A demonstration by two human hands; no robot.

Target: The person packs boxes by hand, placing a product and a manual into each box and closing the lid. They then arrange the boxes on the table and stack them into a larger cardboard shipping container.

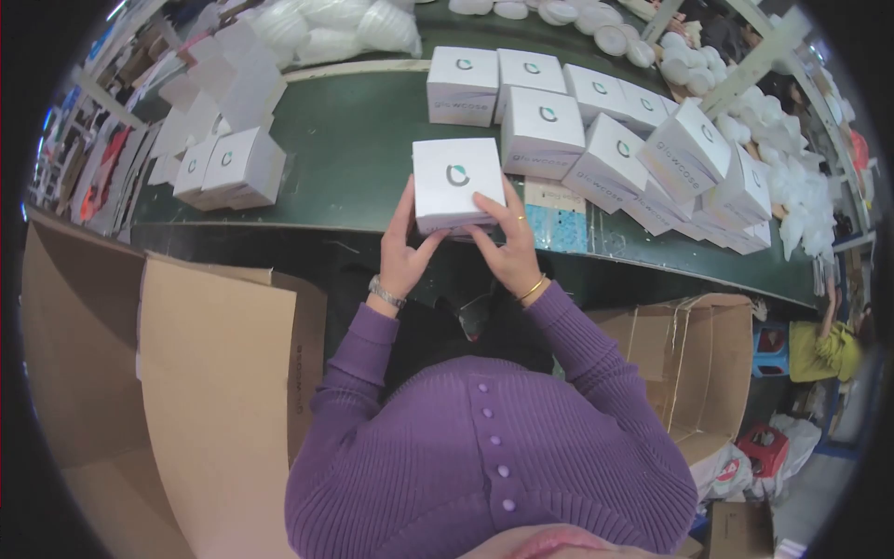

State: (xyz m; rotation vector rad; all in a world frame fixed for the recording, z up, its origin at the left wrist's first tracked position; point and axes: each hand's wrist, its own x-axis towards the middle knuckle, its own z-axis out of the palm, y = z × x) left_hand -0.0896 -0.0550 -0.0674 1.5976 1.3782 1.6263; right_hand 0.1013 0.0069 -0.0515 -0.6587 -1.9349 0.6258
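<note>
Between both hands, at the front edge of the green table (345, 140), is a white box (447, 182) with a dark and green ring logo on top. My left hand (403, 247) grips its left side, the thumb at the near lower edge. My right hand (507, 242) holds the right side, with fingers reaching onto the top. Just right of the held box lies a blue patterned card or sheet (557, 224). Behind it and to the right stand several matching white boxes (543, 130), some tilted against or stacked on others. The held box's underside is hidden.
At the left of the table sit two more boxes (244, 168) with white sheets behind them. Plastic-wrapped white items (335, 28) lie at the back. Open cartons (219, 373) stand below left and another carton (708, 363) below right. A person in yellow (824, 349) is at far right.
</note>
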